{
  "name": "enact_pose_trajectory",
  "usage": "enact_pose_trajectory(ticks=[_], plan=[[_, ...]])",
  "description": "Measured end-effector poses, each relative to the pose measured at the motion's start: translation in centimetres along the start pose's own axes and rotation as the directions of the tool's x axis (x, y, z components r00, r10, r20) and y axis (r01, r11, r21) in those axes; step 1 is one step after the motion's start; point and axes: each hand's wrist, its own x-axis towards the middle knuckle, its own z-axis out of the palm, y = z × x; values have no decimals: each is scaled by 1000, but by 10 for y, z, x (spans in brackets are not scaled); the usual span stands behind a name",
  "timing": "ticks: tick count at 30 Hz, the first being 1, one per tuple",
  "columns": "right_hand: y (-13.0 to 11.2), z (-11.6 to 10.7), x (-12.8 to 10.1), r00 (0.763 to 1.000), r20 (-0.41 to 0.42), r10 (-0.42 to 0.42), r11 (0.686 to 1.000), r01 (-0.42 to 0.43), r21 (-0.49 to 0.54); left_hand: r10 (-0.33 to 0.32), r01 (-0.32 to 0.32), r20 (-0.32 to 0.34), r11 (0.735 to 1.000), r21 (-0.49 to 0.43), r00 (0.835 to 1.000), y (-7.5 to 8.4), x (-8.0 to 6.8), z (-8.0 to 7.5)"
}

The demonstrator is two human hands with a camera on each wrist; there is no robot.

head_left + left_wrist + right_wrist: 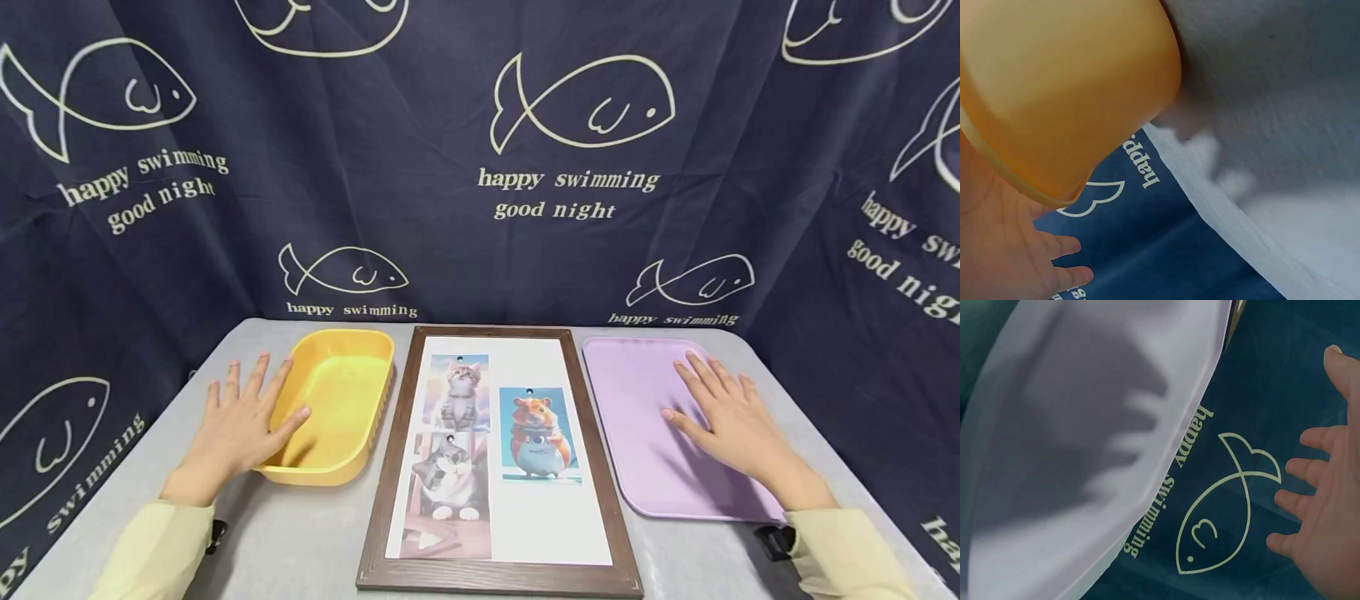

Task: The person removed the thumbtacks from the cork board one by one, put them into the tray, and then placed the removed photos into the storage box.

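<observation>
My left hand point(243, 425) is spread with straight fingers over the left side of a yellow plastic basket point(337, 400). In the left wrist view the basket's wall point(1072, 81) fills the upper left, with the hand beyond its rim. My right hand point(731, 425), fingers spread and straight, hovers over a flat purple tray point(645, 467); its shadow falls on the tray in the right wrist view. Between the hands lies a brown-framed white board point(555, 525). On it are a card of a sitting kitten point(457, 400), a tilted-head cat card point(450, 492) and a hamster card point(540, 442).
Each card has a small dark round dot point(529, 392) near its top. Everything sits on a grey table point(300, 542). A dark blue curtain point(450, 225) with fish drawings and lettering hangs behind and along both sides.
</observation>
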Motion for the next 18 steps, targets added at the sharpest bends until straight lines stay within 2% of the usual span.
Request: enact_pose_trajectory(ticks=[7,14,18], plan=[[-6,3,12,996,-52,-69,998,70,4,38,-37,-44,999,20,998,7,4,1],[-14,6,26,980,-110,-163,987,164,0,74,-72,-80,997,33,994,14,7,1],[-21,7,33,974,-116,-192,981,193,-3,105,-102,-106,994,33,989,18,8,1]])
